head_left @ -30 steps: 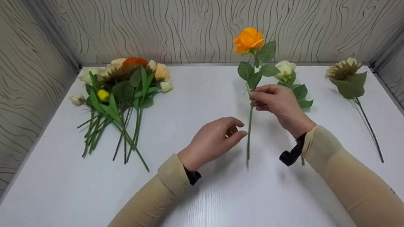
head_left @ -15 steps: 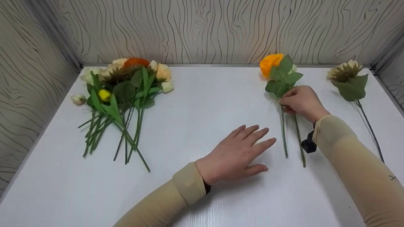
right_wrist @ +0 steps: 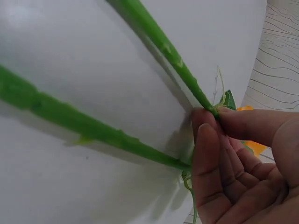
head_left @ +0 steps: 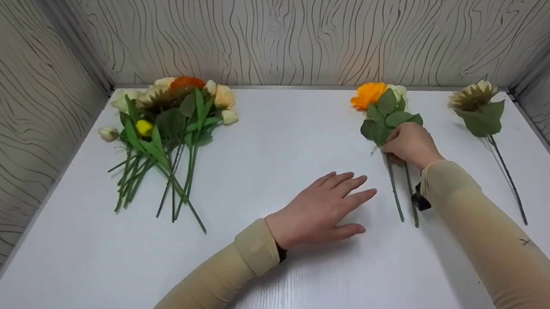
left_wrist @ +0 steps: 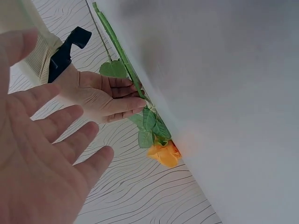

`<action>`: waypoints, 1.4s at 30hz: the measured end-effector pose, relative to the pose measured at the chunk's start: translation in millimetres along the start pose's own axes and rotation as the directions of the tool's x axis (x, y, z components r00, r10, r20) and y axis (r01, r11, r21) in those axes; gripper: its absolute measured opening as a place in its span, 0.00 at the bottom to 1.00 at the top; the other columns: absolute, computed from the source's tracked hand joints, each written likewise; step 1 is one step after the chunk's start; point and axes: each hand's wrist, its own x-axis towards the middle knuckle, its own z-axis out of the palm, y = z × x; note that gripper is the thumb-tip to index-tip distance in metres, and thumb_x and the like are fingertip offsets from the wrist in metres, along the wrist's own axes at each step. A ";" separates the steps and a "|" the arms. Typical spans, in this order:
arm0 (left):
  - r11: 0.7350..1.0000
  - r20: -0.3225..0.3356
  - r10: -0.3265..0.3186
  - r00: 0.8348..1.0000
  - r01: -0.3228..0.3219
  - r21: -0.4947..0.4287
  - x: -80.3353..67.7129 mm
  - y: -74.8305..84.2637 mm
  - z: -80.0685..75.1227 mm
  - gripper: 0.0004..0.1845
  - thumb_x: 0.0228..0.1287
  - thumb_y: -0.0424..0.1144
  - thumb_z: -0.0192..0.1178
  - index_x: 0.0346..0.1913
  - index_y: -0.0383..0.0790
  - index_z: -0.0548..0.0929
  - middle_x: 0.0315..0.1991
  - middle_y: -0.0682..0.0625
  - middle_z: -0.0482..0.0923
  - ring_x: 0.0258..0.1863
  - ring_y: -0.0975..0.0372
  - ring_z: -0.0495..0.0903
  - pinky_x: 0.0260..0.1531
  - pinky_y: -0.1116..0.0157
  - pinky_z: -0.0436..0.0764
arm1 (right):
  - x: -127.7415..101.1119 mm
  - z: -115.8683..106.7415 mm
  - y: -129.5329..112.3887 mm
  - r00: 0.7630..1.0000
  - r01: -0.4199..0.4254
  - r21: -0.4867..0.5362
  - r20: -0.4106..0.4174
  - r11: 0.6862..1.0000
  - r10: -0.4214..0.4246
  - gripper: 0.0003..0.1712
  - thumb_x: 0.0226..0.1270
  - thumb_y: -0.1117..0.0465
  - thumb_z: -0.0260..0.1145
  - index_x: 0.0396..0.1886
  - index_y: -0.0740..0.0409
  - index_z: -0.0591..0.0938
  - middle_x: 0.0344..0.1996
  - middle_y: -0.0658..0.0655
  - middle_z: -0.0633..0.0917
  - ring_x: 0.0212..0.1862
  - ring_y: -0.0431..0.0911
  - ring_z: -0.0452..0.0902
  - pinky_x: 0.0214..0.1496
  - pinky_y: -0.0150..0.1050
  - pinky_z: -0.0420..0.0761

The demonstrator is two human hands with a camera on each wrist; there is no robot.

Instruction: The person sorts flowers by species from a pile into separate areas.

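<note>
An orange rose [head_left: 369,94] lies on the white table [head_left: 264,273] at the back right, its stem [head_left: 395,192] pointing toward me. My right hand [head_left: 390,155] pinches that stem just below the leaves [head_left: 382,121]; the right wrist view shows thumb and fingertips [right_wrist: 205,122] closed on the stem [right_wrist: 180,63]. A white rose [head_left: 399,90] lies alongside, and its stem [right_wrist: 70,122] runs next to the held one. My left hand [head_left: 350,201] rests flat on the table, fingers spread, holding nothing. The left wrist view shows its open palm [left_wrist: 46,154] and the orange rose [left_wrist: 163,153].
A bunch of several artificial flowers [head_left: 171,115] lies at the back left, stems fanned toward me. A pale sunflower-like flower [head_left: 476,100] with a long stem lies at the far right. Patterned walls [head_left: 266,24] close in the table on three sides.
My right hand carried the upright orange rose to the right and laid it down beside the white rose. My left hand uncurled and settled flat on the table.
</note>
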 end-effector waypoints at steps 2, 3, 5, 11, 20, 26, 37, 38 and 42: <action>1.000 0.000 0.001 1.000 -0.001 -0.009 -0.2 -0.4 -0.5 0.38 0.77 0.61 0.51 0.82 0.51 0.58 0.80 0.48 0.55 0.79 0.55 0.54 0.77 0.56 0.49 | -0.2 -0.5 -0.8 1.000 -0.018 -0.012 0.019 1.000 0.019 0.11 0.67 0.62 0.69 0.40 0.67 0.83 0.29 0.59 0.85 0.31 0.49 0.80 0.33 0.38 0.81; 1.000 0.000 0.000 1.000 0.000 -0.011 -0.4 -0.6 -0.8 0.38 0.77 0.61 0.51 0.81 0.51 0.58 0.80 0.48 0.55 0.79 0.55 0.54 0.77 0.56 0.49 | -0.5 -0.8 -1.2 0.999 -0.027 -0.016 0.031 1.000 0.028 0.10 0.67 0.62 0.69 0.40 0.67 0.84 0.28 0.59 0.85 0.31 0.49 0.80 0.34 0.39 0.81; 1.000 -0.003 0.000 1.000 0.000 -0.015 -0.7 -0.9 -1.3 0.37 0.77 0.61 0.51 0.81 0.51 0.58 0.80 0.48 0.56 0.79 0.55 0.54 0.77 0.57 0.49 | -0.8 -1.6 -1.3 0.998 -0.039 -0.023 0.054 0.999 0.040 0.10 0.67 0.62 0.69 0.38 0.67 0.84 0.27 0.58 0.85 0.30 0.49 0.80 0.33 0.39 0.81; 1.000 -0.003 -0.012 1.000 0.012 -0.022 -1.4 -2.5 -0.8 0.37 0.77 0.61 0.51 0.81 0.50 0.59 0.80 0.49 0.57 0.78 0.55 0.56 0.77 0.57 0.50 | -1.4 -3.3 -0.1 0.995 -0.033 -0.032 0.091 0.999 0.036 0.09 0.66 0.63 0.68 0.32 0.67 0.84 0.24 0.57 0.85 0.27 0.48 0.80 0.33 0.40 0.81; 0.999 0.000 -0.017 1.000 0.017 -0.042 -1.0 -6.2 -1.4 0.36 0.77 0.60 0.53 0.80 0.50 0.61 0.79 0.48 0.58 0.78 0.55 0.57 0.77 0.58 0.51 | -1.8 -13.1 0.1 0.993 -0.046 0.009 0.110 0.999 0.045 0.13 0.68 0.60 0.70 0.37 0.69 0.82 0.26 0.57 0.86 0.29 0.47 0.83 0.37 0.40 0.86; 0.999 -0.010 -0.038 0.999 0.038 -0.016 -1.1 -9.5 -2.4 0.34 0.77 0.57 0.55 0.78 0.48 0.65 0.77 0.48 0.63 0.76 0.54 0.62 0.75 0.58 0.57 | -4.7 -20.1 -2.3 0.998 -0.047 0.030 0.032 0.998 0.046 0.16 0.71 0.58 0.67 0.46 0.68 0.78 0.35 0.61 0.85 0.35 0.50 0.84 0.44 0.44 0.86; 0.908 -0.156 -0.419 0.894 0.415 -0.060 -40.5 -64.5 -10.0 0.11 0.74 0.41 0.62 0.52 0.42 0.89 0.46 0.48 0.87 0.46 0.54 0.85 0.45 0.57 0.84 | -27.3 10.2 -29.2 0.969 0.202 -0.091 -0.125 0.975 -0.212 0.18 0.78 0.54 0.60 0.56 0.63 0.80 0.49 0.63 0.82 0.44 0.56 0.75 0.47 0.51 0.79; 0.880 -0.160 -0.475 0.865 0.470 -0.069 -48.4 -73.7 -12.3 0.10 0.74 0.39 0.62 0.50 0.41 0.90 0.44 0.47 0.87 0.44 0.53 0.85 0.43 0.57 0.84 | -29.7 17.2 -33.4 0.963 0.229 -0.104 -0.121 0.968 -0.241 0.17 0.78 0.55 0.60 0.55 0.63 0.81 0.48 0.62 0.83 0.45 0.56 0.76 0.48 0.52 0.79; 0.772 -0.184 -0.630 0.754 0.633 -0.051 -85.0 -110.9 -22.7 0.06 0.73 0.35 0.63 0.43 0.37 0.88 0.36 0.44 0.85 0.36 0.50 0.84 0.35 0.54 0.84 | -41.5 47.6 -51.4 0.934 0.344 -0.142 -0.055 0.928 -0.354 0.16 0.77 0.57 0.62 0.55 0.62 0.84 0.51 0.61 0.85 0.53 0.56 0.79 0.58 0.56 0.78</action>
